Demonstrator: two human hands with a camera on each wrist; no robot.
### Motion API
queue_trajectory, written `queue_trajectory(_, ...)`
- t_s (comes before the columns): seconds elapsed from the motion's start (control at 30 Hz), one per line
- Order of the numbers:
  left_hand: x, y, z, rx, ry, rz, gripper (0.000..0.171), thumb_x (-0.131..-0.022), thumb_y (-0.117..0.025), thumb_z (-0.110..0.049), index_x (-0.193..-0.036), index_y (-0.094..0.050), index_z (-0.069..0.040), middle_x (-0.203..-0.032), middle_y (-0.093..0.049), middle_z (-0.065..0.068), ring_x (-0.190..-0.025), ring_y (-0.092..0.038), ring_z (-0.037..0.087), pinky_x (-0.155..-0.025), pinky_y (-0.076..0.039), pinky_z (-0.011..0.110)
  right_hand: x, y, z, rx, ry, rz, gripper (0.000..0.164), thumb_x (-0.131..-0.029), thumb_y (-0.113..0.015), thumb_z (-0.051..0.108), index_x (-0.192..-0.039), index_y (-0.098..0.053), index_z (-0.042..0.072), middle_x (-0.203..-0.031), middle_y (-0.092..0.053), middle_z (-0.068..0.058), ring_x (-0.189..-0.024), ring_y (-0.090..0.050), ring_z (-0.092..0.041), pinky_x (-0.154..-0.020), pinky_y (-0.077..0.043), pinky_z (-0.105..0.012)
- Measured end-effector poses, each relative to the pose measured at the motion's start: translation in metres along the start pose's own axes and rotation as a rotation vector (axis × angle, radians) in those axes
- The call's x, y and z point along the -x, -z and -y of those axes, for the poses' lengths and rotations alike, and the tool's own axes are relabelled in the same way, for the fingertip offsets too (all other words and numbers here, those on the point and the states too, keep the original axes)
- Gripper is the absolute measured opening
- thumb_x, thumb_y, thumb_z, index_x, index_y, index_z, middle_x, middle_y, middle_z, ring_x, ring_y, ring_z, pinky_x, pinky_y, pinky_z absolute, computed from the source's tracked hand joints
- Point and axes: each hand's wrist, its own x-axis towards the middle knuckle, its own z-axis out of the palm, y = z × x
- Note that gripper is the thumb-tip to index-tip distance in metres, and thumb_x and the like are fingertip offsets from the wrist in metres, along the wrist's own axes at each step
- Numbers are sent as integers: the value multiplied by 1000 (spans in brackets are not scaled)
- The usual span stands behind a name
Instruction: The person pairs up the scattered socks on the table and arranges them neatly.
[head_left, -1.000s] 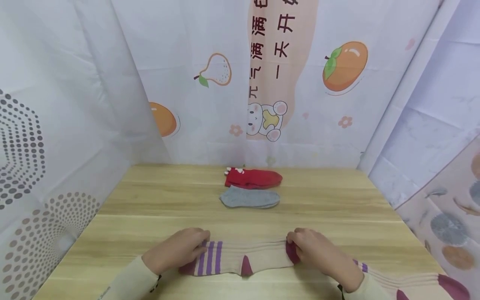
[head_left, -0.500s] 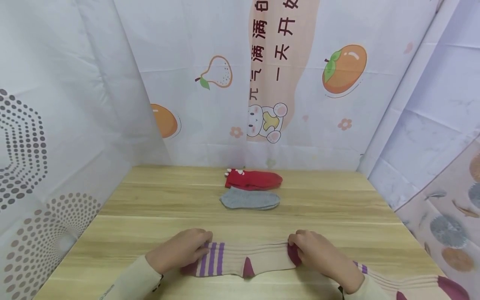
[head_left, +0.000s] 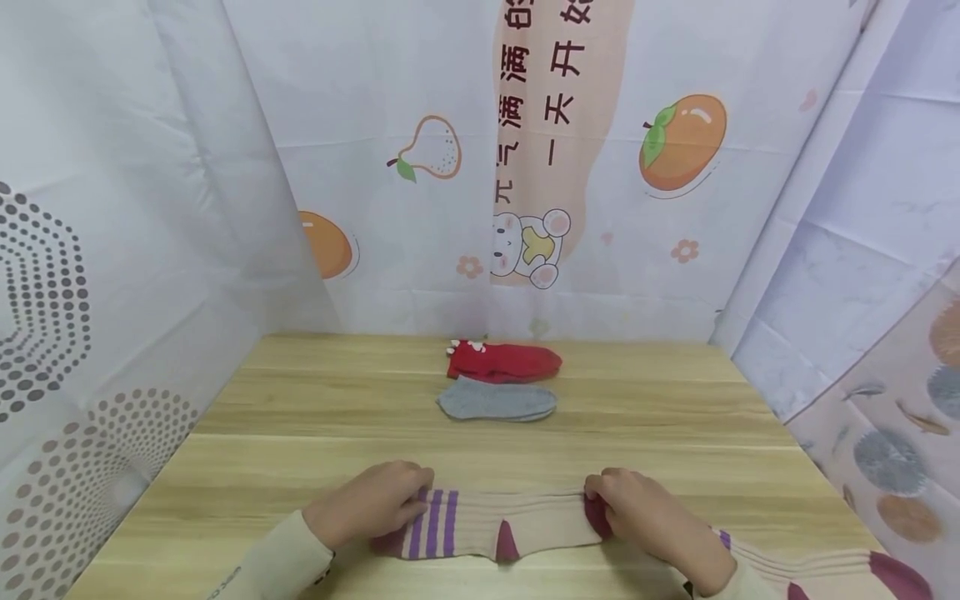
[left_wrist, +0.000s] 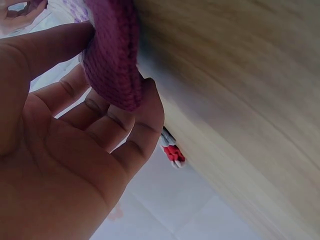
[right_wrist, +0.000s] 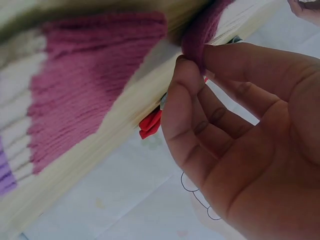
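Observation:
A cream sock (head_left: 480,521) with purple stripes, a maroon heel and a maroon toe lies lengthwise near the front of the table. My left hand (head_left: 378,502) pinches its maroon cuff (left_wrist: 112,60) between thumb and fingers at the left end. At the other end, my right hand (head_left: 645,512) pinches the maroon toe (right_wrist: 199,41) between thumb and forefinger. A second sock (head_left: 825,567) of the same pattern lies at the lower right, partly hidden by the right forearm; its maroon cuff (right_wrist: 95,85) shows large in the right wrist view.
Toward the back of the wooden table (head_left: 315,400) lie red socks (head_left: 504,363) with white trim, and just in front of them grey socks (head_left: 497,400). Printed curtains (head_left: 375,208) hang behind the table and along both sides.
Both hands and the sock between them have shifted slightly right and toward the front edge. The grip at both ends stays the same, and the other socks lie as before.

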Motion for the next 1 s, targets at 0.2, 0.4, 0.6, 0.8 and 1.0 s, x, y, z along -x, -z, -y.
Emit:
queue_trajectory(0.2,0,0,-1,-14,-11,-11,14,-91,-70,-12,-84,-59,-15,-73,-49,-13,-63,-44,-1,-57,-45,19,4,-1,-1,15,12,-28,28,-73,-65,-13,-81,-67,14,-72,-58,9,-66,-51,-4,-56,-47,-24)
queue_trajectory(0.4,1,0,-1,-14,-5,-3,12,-91,-71,-13,-86,-60,-16,-74,-51,-13,-64,-46,0,-59,-47,20,9,3,-2,-13,21,-34,26,-79,-65,-9,-83,-68,16,-74,-59,10,-68,-53,-2,-59,-50,-24)
queue_trajectory(0.6,2,0,-1,-32,-7,-16,12,-90,-71,-14,-87,-60,-15,-76,-52,-12,-66,-45,0,-60,-46,21,17,9,-2,18,-46,-67,29,-79,-68,-5,-100,-70,13,-82,-62,7,-70,-55,-4,-61,-52,-29)
queue_trajectory(0.8,3,2,-2,-98,-38,-74,15,-87,-73,-14,-89,-59,-16,-80,-49,-11,-70,-44,3,-61,-44,21,28,16,-10,34,-102,-93,32,-81,-76,4,-110,-66,11,-82,-60,7,-69,-54,-6,-60,-50,-30)
queue_trajectory(1.0,-3,3,-6,-177,-79,-146,15,-88,-73,-13,-99,-63,-15,-89,-52,-8,-80,-48,7,-70,-48,24,40,23,-26,17,-134,-124,33,-78,-74,-3,-108,-67,9,-80,-62,6,-66,-53,-4,-59,-50,-27)
